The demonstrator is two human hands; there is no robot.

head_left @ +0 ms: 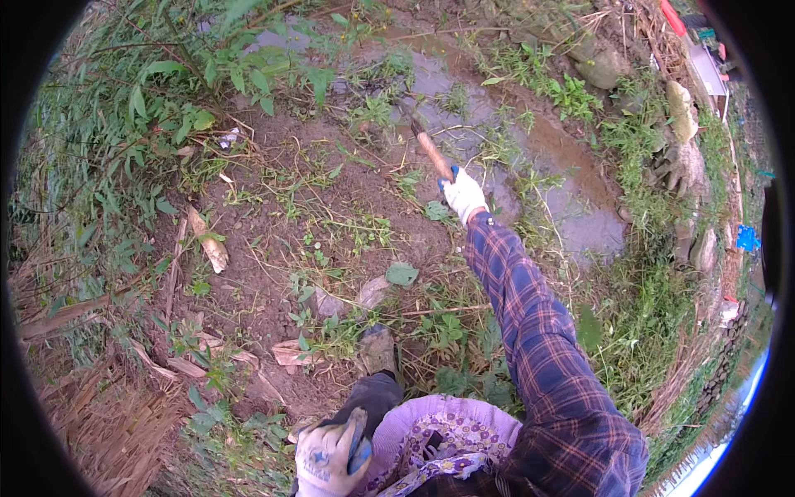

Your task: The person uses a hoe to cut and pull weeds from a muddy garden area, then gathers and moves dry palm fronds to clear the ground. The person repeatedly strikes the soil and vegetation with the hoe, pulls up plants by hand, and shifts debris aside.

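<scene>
My right hand [463, 195], in a white glove with blue on the fingers, is closed round the wooden handle of a short hand tool [434, 155]. The tool reaches away from me over weeds and muddy water. Its dark metal end is partly lost among the plants, so I cannot make out the blade's shape. Close to my body at the bottom, my left hand [325, 460], in a dirty white and blue glove, is curled beside my dark-trousered leg [374, 399]. The inside of that hand is hidden.
A water-filled ditch [580, 219] runs along the right, with stones [684, 170] on its far bank. Tall leafy weeds [166, 99] crowd the left. Dry husks [296, 354] and a pale stalk piece [209, 240] lie on the soil. My boot [378, 351] stands on the soil.
</scene>
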